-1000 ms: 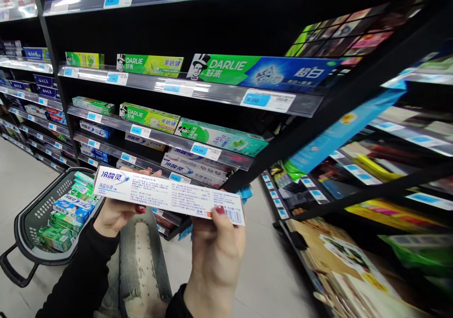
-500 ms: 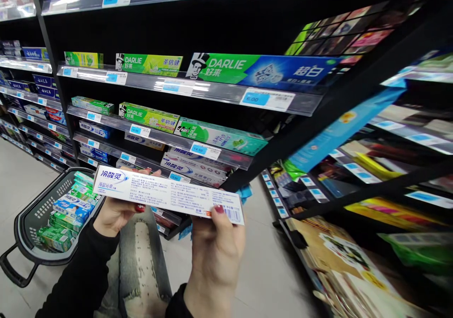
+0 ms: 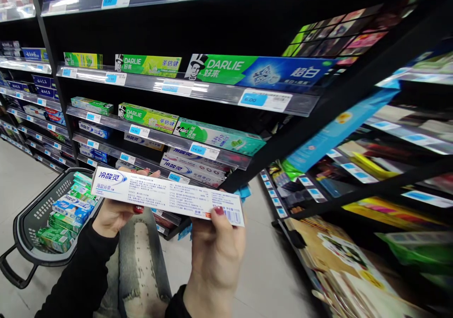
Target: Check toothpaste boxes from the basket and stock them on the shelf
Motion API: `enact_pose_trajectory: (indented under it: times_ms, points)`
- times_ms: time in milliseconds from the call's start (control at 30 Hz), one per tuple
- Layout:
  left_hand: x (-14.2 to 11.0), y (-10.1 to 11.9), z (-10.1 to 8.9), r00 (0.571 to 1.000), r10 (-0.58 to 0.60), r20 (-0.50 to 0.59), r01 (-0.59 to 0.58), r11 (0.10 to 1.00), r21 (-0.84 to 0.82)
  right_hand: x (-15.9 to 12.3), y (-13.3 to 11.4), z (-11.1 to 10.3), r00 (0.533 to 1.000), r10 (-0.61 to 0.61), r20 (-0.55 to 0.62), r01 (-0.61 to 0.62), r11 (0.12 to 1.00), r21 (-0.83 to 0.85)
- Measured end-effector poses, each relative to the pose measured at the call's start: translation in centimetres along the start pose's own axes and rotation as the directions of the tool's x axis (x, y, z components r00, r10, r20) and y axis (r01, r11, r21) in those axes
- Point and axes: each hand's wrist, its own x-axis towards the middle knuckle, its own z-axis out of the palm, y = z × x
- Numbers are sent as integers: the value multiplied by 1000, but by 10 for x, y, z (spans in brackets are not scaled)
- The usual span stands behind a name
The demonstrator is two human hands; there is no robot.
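A long white toothpaste box point(image 3: 166, 195) with blue lettering is held out in front of me, its printed side facing up toward me. My left hand point(image 3: 115, 214) grips its left end from below, with fingertips showing over the far edge. At the other end my right hand point(image 3: 219, 247) is closed on the box, thumb pressed on the face beside the barcode and fingers hidden behind. Below and left stands a dark shopping basket point(image 3: 26, 233) with several green, white and blue toothpaste boxes point(image 3: 69, 209) in it.
Ahead is a black shelf rack with green-and-blue toothpaste boxes point(image 3: 255, 71), more green boxes point(image 3: 148, 116) lower down, and price tags point(image 3: 265, 100) along the edges. Another shelf unit with packaged goods point(image 3: 354, 256) stands to the right. My knee point(image 3: 139, 266) is below my hands.
Very little differs. The left end of the toothpaste box has shifted slightly left and down, and the view has drifted a touch. Both hands keep their hold.
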Motion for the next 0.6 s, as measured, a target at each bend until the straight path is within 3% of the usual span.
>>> enact_pose_trajectory:
  times_ms: [267,600]
  points:
    - [0,1,-1,995,36,97,-37,999,8,-2,-1,-1,1000,2,17,-2,1000,-2]
    - [-2,4,1,990,55,132,-67,994,89,-4,-4,1,1000,-4,-5,4,1000,11]
